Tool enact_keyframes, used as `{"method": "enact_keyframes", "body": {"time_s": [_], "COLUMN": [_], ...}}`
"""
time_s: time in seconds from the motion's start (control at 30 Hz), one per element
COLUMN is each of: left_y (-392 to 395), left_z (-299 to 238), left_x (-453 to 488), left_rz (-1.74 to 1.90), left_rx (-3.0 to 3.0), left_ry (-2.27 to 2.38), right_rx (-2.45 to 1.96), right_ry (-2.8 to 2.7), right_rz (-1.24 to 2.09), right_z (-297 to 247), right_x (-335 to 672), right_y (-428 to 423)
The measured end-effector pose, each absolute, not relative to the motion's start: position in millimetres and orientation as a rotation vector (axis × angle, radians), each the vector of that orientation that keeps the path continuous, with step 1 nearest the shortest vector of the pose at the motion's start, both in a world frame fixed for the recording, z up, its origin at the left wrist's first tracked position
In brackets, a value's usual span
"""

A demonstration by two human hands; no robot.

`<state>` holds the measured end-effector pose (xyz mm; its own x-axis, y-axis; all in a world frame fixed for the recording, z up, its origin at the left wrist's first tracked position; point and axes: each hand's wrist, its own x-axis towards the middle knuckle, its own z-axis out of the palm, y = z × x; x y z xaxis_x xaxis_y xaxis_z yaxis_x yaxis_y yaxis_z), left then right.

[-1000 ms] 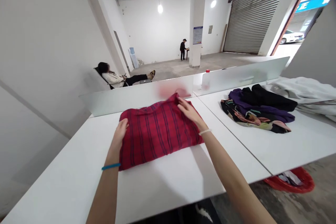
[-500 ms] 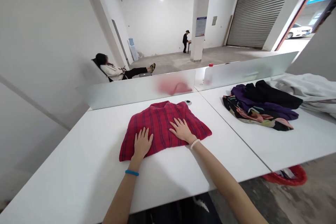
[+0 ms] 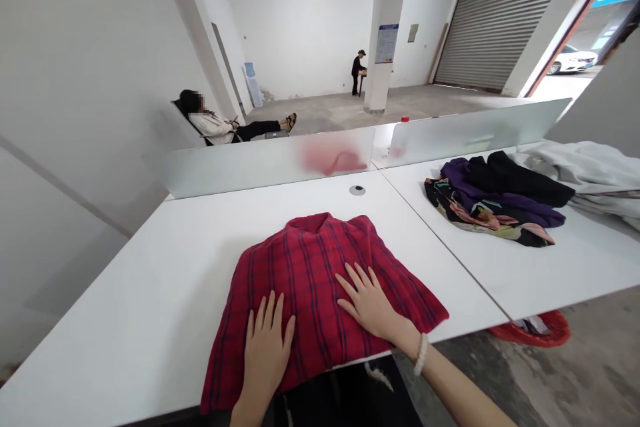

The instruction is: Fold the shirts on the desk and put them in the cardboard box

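A red plaid shirt (image 3: 310, 273) with dark stripes lies folded on the white table (image 3: 165, 293), its collar end pointing away from me. Its near edge reaches the table's front edge, and the lower left corner appears to hang over it. My left hand (image 3: 267, 343) rests flat on the lower left part of the shirt, fingers spread. On the right half of the cloth lies my right hand (image 3: 367, 300), also flat with fingers apart. Neither hand grips the fabric.
A frosted divider (image 3: 230, 170) runs along the table's back. Purple, black and patterned clothes (image 3: 490, 197) and white cloth (image 3: 595, 170) lie to the right. A red basket (image 3: 545, 330) stands below. One person (image 3: 215, 123) sits beyond the divider; another person (image 3: 357, 73) stands far back.
Both hands have slid toward me with the shirt beneath them. The shirt has moved from mid-table to the front edge, leaving the grommet behind it uncovered.
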<state>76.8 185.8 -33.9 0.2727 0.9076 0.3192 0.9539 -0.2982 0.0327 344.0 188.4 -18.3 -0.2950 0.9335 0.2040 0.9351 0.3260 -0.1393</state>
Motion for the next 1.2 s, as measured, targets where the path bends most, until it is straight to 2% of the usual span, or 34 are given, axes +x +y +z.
{"method": "enact_keyframes", "body": {"time_s": [0.13,0.3,0.43,0.57,0.67,0.9,1.2], "left_y": [181,186,184,183,182,166,168], "left_z": [-32,-30,-32,-34,-30,-9,-23], "left_x": [79,82,82,79,81,138,153], "left_rz": [-0.406,-0.432,-0.438,-0.437,-0.426,-0.448,-0.42], "left_rx": [-2.364,-2.356,-2.325,-2.321,-2.31,-2.522,-2.765], "left_ry": [-1.78,-1.749,-1.733,-1.728,-1.733,-1.496,-1.439], "right_rx": [-1.606,-1.444,-1.524,-1.62,-1.559,-1.495,-1.339], "right_ry": [-2.596,-2.489,-2.419,-2.394,-2.332,-2.142,-1.752], "right_rz": [0.136,-0.043,-0.051,0.085,0.193,0.374,0.588], "right_z": [21,64,32,-13,-22,-3,42], "right_x": [350,324,293,282,283,285,302], "right_y": [200,264,300,310,312,302,266]}}
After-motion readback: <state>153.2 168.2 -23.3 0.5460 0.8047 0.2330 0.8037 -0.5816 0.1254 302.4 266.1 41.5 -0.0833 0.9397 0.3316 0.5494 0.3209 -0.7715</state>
